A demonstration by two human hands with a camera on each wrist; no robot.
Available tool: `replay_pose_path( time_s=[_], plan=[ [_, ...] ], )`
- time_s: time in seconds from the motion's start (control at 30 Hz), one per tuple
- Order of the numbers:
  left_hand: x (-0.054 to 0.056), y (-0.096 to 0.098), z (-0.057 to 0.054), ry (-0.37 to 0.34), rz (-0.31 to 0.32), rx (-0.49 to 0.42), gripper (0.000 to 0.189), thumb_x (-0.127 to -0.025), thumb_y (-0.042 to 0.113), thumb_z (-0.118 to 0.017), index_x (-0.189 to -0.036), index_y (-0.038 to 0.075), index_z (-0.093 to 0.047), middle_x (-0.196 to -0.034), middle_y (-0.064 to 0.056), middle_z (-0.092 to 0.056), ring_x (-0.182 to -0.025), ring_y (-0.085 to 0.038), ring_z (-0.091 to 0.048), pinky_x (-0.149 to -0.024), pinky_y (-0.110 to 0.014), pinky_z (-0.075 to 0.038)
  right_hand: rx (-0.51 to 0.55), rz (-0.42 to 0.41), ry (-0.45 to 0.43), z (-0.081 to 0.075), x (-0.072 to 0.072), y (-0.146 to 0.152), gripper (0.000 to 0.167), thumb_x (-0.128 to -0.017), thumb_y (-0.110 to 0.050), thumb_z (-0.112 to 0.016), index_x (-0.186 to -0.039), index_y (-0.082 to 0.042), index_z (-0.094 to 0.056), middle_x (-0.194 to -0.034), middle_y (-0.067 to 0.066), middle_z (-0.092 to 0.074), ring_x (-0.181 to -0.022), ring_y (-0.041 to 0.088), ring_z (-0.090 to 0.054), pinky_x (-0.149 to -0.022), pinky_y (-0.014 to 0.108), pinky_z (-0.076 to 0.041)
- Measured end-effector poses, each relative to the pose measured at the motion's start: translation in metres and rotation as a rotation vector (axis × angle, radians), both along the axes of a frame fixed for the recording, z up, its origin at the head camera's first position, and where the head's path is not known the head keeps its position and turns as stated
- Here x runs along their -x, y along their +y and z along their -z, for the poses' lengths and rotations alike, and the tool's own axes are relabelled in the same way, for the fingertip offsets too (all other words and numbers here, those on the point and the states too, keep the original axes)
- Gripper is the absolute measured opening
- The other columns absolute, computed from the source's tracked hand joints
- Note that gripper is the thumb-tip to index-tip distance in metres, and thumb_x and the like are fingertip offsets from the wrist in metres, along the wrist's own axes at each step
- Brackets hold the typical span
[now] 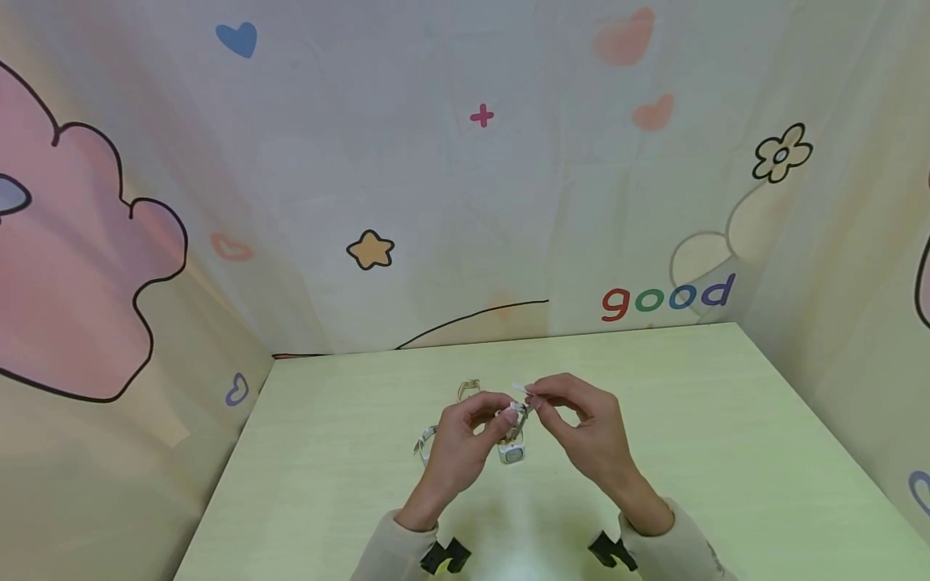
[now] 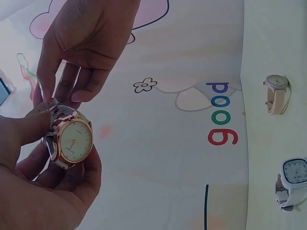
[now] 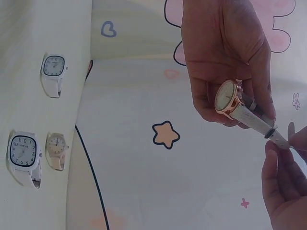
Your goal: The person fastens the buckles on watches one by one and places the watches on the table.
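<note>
My left hand (image 1: 465, 444) holds a wristwatch (image 2: 76, 141) with a round pale dial, a rose-gold case and a white strap. Its fingers lie around the case and strap, seen in both wrist views. From the other side, my right hand (image 1: 592, 424) pinches the free end of the white strap (image 3: 254, 120) between thumb and fingers. A dark band crosses the strap close to these fingertips in the right wrist view. Both hands are raised above the table, close together. The head view shows the held watch only in part, behind the fingers.
On the pale table (image 1: 327, 500) stand three other watches: a white square one (image 3: 24, 149), a second white square one (image 3: 53, 66) and a small beige round one (image 3: 57, 145). Behind the table hangs a printed curtain (image 1: 436, 177).
</note>
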State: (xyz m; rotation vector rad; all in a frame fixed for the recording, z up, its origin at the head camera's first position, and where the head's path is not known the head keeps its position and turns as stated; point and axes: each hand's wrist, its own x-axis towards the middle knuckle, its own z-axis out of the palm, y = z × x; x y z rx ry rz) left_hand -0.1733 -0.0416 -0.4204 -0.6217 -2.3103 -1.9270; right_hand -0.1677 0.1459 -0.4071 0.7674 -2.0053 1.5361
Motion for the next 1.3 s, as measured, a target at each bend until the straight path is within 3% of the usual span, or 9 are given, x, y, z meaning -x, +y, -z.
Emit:
replay_pose_path(
  time_s=[0.43, 0.7, 0.9, 1.3],
  plan=[
    [-0.0022, 0.0005, -0.0023, 0.001, -0.007, -0.074, 0.018, -0.094, 0.019, -0.067, -0.103, 0.004, -0.071, -0.098, -0.016, -0.07, -0.083, -0.005, -0.064, -0.075, -0.02, -0.053, -0.012, 0.03, 0.011, 0.0009, -0.0019, 0.0025, 0.019, -0.084, 0.012, -0.067, -0.095, -0.003, -0.072, -0.089, 0.009, -0.07, -0.083, 0.005, -0.065, -0.076, 0.016, -0.056],
    [-0.0026, -0.0002, -0.0028, -0.003, -0.023, -0.078, 0.018, -0.094, 0.022, -0.067, -0.103, 0.007, -0.071, -0.096, -0.012, -0.07, -0.081, -0.006, -0.062, -0.073, -0.019, -0.052, -0.04, 0.036, 0.005, 0.0015, -0.0025, 0.0034, 0.022, -0.084, 0.011, -0.067, -0.093, -0.007, -0.073, -0.089, 0.006, -0.07, -0.082, 0.006, -0.065, -0.072, 0.018, -0.057],
    [-0.002, -0.0011, -0.0017, 0.007, -0.019, -0.09, 0.021, -0.094, 0.022, -0.067, -0.104, 0.004, -0.07, -0.096, -0.016, -0.07, -0.08, -0.006, -0.063, -0.072, -0.021, -0.053, -0.054, 0.027, -0.014, 0.0005, -0.0029, 0.0035, 0.022, -0.083, 0.01, -0.068, -0.093, -0.009, -0.075, -0.09, 0.003, -0.07, -0.081, 0.005, -0.065, -0.07, 0.02, -0.058],
    [-0.0019, -0.0005, -0.0024, -0.013, -0.017, -0.09, 0.016, -0.095, 0.02, -0.067, -0.104, 0.008, -0.071, -0.095, -0.012, -0.07, -0.081, -0.01, -0.063, -0.072, -0.02, -0.053, -0.126, 0.018, 0.042, -0.0032, -0.0018, 0.0028, 0.021, -0.084, 0.007, -0.071, -0.097, -0.008, -0.077, -0.091, 0.001, -0.07, -0.08, 0.007, -0.066, -0.073, 0.017, -0.056]
  ],
)
